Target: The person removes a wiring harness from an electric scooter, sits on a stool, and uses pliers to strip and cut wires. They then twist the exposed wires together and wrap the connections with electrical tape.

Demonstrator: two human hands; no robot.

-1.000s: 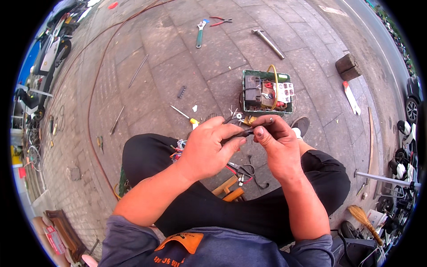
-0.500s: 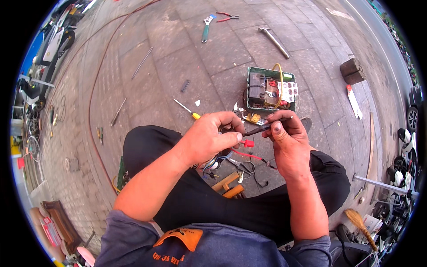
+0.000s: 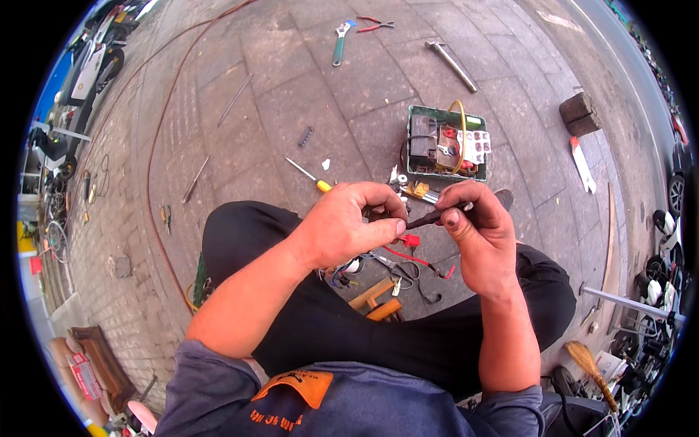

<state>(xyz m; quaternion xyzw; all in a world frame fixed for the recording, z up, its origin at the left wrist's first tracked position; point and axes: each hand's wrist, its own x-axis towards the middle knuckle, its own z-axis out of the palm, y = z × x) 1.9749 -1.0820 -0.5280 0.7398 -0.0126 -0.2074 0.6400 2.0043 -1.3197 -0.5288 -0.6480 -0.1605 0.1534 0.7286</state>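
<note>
A dark, tape-wrapped cable [image 3: 423, 219] runs between my two hands above my crossed legs. My left hand [image 3: 353, 222] pinches one end of it between thumb and fingers. On the other side, the thumb and curled fingers of my right hand [image 3: 477, 233] are closed on the cable, their tips darkened with grime. Just below hang a red connector [image 3: 411, 241] and a red wire [image 3: 415, 258]. Scissors [image 3: 405, 272] lie under them on the ground, beside a tangle of coloured wires [image 3: 342, 275] partly hidden by my left hand and leg.
Ahead stands a green basket [image 3: 445, 175] holding a battery and small parts. Around it lie a yellow-handled screwdriver [image 3: 322, 185], a hammer [image 3: 453, 67], an adjustable wrench [image 3: 340, 47], red pliers [image 3: 376, 25] and a wooden block [image 3: 580, 113]. A long hose [image 3: 150, 164] curves along the left.
My right hand has shifted slightly right, with its fingers curled further over the cable. The red wire's end below it now shows. My left hand stays nearly where it was.
</note>
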